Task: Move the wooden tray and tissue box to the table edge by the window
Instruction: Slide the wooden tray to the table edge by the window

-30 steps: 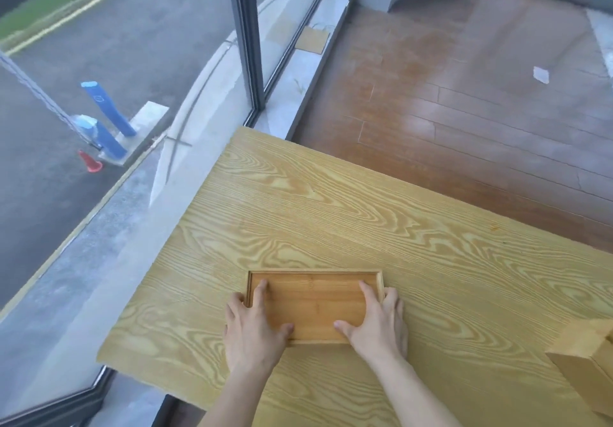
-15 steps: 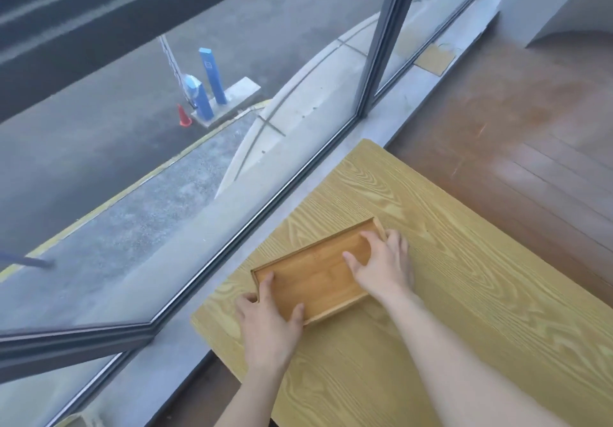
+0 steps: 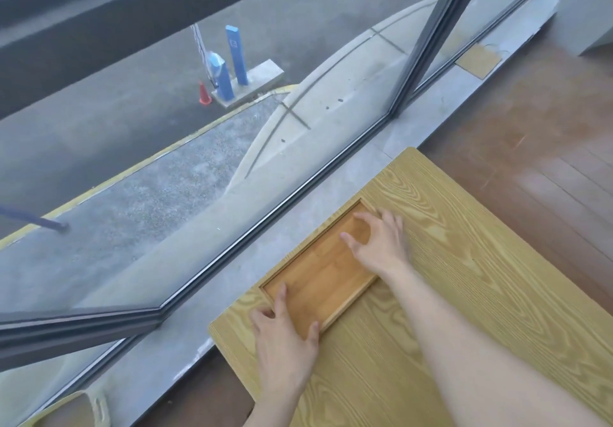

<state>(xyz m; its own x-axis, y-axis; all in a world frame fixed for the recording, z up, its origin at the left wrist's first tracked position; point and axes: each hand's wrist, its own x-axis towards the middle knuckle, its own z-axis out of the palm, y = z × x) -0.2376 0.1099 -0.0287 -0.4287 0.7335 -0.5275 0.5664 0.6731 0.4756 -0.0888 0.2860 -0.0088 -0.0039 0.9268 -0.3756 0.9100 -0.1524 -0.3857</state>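
Note:
The shallow wooden tray (image 3: 323, 272) lies flat on the light wood-grain table (image 3: 464, 294), its long side running close along the table edge that faces the window. My left hand (image 3: 285, 337) grips the tray's near end, thumb on the rim and fingers at the corner. My right hand (image 3: 381, 244) rests over the tray's far end with fingers spread on its floor and rim. The tissue box is out of view.
A grey stone sill (image 3: 298, 244) and a floor-to-ceiling window with a dark frame (image 3: 421, 51) run along the table's left. Brown wooden floor (image 3: 530, 148) lies to the right. Outside are pavement, blue posts and a red cone.
The tray has slid from the middle of the table toward the window-side edge with both hands on it. My view has swung left toward the window, and the tissue box has left the frame.

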